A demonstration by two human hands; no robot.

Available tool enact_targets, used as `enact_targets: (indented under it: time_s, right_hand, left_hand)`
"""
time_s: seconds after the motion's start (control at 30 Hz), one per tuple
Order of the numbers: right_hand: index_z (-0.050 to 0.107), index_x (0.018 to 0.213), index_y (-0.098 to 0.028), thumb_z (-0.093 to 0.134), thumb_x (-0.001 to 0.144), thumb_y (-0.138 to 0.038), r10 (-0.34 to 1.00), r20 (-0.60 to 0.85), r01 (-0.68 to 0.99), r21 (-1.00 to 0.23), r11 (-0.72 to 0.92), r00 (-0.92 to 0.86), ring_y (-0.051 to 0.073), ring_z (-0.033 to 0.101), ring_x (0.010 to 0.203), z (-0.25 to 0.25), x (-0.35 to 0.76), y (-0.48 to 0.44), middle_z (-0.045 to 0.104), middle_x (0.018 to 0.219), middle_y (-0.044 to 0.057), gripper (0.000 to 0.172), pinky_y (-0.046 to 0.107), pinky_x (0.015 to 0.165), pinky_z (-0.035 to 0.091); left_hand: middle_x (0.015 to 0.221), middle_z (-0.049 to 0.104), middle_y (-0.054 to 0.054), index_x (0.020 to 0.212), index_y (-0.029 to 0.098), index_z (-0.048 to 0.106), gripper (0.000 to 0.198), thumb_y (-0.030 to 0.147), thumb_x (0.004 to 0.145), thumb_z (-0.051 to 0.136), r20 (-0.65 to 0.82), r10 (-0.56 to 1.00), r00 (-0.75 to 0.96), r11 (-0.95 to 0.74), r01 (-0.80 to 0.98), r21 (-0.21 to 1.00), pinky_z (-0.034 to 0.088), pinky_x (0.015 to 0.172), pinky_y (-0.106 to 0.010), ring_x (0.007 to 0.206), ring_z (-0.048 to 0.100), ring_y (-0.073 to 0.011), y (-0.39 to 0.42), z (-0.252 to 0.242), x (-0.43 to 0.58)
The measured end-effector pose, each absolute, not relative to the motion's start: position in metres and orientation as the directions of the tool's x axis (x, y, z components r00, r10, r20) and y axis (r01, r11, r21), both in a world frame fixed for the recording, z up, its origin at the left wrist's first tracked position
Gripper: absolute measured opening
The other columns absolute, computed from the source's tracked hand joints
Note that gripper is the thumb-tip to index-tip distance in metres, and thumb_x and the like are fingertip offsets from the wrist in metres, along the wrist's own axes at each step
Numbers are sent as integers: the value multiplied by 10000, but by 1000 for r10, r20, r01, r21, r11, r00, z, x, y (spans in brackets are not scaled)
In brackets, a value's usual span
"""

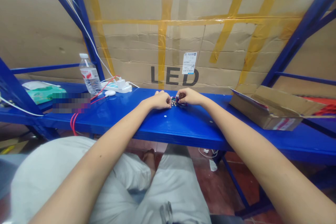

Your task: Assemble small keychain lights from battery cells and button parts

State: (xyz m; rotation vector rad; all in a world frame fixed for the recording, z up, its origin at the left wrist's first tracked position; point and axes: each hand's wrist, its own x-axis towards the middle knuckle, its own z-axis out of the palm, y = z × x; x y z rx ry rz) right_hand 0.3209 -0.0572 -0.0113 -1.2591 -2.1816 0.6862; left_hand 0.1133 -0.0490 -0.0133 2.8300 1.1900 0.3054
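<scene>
A cluster of small shiny beads or metal pieces [173, 101] lies on the blue shelf top [157, 124] between my two hands; it is too small to tell its kind. From the left, my left hand [161, 100] rests on the shelf with its fingers curled in, the fingertips touching the cluster's edge. On the other side, my right hand [189, 97] has thumb and fingers pinched together over the cluster's dark, purplish right end. What sits inside either pinch is mostly hidden by the fingers.
An open cardboard box [267, 112] stands to the right. Leftward are a water bottle [90, 75], a white power strip [123, 87] with red and white cables, and a green packet [43, 92]. A large taped carton [131, 49] backs the shelf between blue posts.
</scene>
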Motion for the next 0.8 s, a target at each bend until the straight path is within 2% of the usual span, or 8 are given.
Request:
enact_targets:
  time_s: [0.33,0.53,0.6,0.73,0.8]
  right_hand:
    - [616,795,-160,633,627,-65,889,177,617,-663,425,-422,128,581,592,-12,321,-57,662,677,0,194,242,558,448]
    - [621,784,-162,643,615,-52,886,193,624,-647,438,-421,130,583,598,-12,321,-57,665,682,0,203,246,570,448]
    - [624,788,-164,640,614,-58,884,200,618,-649,443,-423,137,592,613,-13,321,-55,670,690,2,205,250,581,452]
    - [631,817,-165,622,610,-74,881,229,596,-663,453,-415,154,610,651,-15,322,-53,675,704,6,227,254,595,458]
    - [625,818,-164,617,606,-83,878,242,584,-669,459,-413,155,604,649,-15,322,-53,666,696,3,227,258,603,458]
  left_hand:
    - [790,742,5,764,201,734,76,255,744,685,127,706,697,-701,662,265,361,999,-355,866,656,-193,-43,-11,108]
    - [770,734,-6,745,192,738,88,173,704,662,185,666,722,-740,609,286,451,799,-288,773,650,-177,-41,-15,107]
    - [812,732,-14,786,186,730,121,142,711,646,282,623,730,-781,559,278,458,762,-279,784,641,-172,-39,-17,108]
    - [895,717,-32,874,172,689,121,129,781,626,608,453,652,-882,428,197,464,817,-297,866,614,-170,-37,-16,112]
    - [890,707,-31,883,171,671,105,122,802,626,678,377,631,-910,388,145,463,841,-309,883,602,-172,-38,-15,115]
